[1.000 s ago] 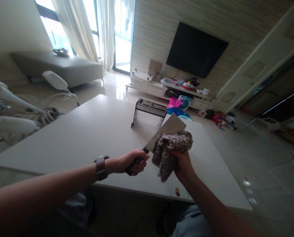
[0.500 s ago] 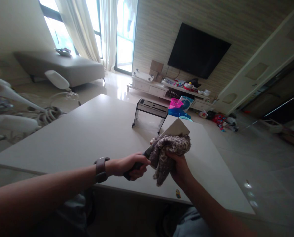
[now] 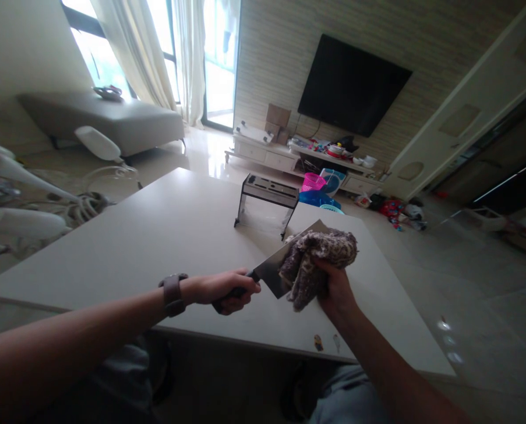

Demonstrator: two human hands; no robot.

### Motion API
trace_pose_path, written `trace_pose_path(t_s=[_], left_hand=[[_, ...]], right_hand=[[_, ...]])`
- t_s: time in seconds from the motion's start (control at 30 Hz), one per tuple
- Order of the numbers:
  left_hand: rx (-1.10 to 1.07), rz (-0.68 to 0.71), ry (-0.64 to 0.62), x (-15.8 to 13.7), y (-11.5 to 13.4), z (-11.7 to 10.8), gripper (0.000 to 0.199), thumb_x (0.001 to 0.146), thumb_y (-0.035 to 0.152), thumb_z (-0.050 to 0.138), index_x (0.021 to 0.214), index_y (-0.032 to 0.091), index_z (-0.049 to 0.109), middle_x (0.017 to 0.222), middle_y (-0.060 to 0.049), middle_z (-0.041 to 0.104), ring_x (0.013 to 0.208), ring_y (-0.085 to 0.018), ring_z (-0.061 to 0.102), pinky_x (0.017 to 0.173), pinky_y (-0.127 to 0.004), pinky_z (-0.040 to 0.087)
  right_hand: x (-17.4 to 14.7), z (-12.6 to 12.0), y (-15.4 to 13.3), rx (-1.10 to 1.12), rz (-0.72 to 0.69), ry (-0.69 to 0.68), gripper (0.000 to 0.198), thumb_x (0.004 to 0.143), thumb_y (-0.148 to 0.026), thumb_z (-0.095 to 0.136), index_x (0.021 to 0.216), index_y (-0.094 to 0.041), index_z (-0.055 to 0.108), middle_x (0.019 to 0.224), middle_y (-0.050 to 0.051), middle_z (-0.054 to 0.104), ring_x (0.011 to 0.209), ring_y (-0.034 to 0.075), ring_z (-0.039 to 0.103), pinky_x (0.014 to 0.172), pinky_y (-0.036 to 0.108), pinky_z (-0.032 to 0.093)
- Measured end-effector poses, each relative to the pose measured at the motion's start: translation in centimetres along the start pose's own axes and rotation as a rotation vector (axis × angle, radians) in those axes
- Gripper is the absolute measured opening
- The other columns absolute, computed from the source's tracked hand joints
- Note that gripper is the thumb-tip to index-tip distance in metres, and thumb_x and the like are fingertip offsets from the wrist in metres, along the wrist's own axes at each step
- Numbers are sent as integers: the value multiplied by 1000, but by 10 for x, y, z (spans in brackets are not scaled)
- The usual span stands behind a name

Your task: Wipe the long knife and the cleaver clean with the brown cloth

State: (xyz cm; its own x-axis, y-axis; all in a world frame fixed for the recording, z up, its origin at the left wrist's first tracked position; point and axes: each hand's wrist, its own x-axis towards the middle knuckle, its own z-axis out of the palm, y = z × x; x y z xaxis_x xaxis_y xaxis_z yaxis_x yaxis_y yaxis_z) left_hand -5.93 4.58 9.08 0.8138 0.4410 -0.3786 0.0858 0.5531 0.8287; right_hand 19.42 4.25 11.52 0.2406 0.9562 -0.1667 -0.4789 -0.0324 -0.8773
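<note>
My left hand [image 3: 233, 290] is wrapped round the black handle of a cleaver [image 3: 275, 272], whose broad metal blade points up and to the right above the table. My right hand [image 3: 335, 287] grips a bunched brown and white fluffy cloth [image 3: 318, 259]. The cloth lies against the blade and covers much of its outer part. Behind them on the white table [image 3: 157, 235] stands a knife block [image 3: 267, 200] with a slotted top, dark frame and clear sides.
Two small stickers or flat bits, one of them yellow [image 3: 318, 342], lie near the table's front edge. Past the far edge are a pink basket [image 3: 312, 182] and a blue bag [image 3: 316, 199]. A low TV cabinet [image 3: 263, 154] lines the wall, and a grey bench [image 3: 113, 121] stands by the window.
My right hand and the cloth have moved right and slightly up along the blade, baring more of it near the handle. My left hand with the cleaver has shifted slightly left.
</note>
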Motion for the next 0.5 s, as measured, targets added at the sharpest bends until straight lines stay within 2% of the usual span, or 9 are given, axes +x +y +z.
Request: trace_pose_path(t_s=[0.13,0.27,0.5], left_hand=[[27,-10,-4,-2,-2,-5,32,80,43,67,71,22,44,46,6,39,38,-9,30,35,-19,26],[16,-7,28,-1,-5,-7,30,79,38,70,76,22,44,47,8,39,38,-8,30,34,-18,26],[-101,54,-35,4,-5,12,29,78,33,68,73,23,41,43,9,36,36,-8,27,35,-18,26]], right_hand=[[16,-8,-12,41,-39,50,40,52,-17,88,90,-20,75,86,0,80,76,22,72,78,39,60],[17,-9,-14,54,-43,46,45,51,-19,89,93,-21,75,88,-1,80,81,22,73,83,39,60],[1,-1,-4,-10,10,-64,42,55,-23,90,94,-20,74,89,1,80,83,23,72,82,38,59]])
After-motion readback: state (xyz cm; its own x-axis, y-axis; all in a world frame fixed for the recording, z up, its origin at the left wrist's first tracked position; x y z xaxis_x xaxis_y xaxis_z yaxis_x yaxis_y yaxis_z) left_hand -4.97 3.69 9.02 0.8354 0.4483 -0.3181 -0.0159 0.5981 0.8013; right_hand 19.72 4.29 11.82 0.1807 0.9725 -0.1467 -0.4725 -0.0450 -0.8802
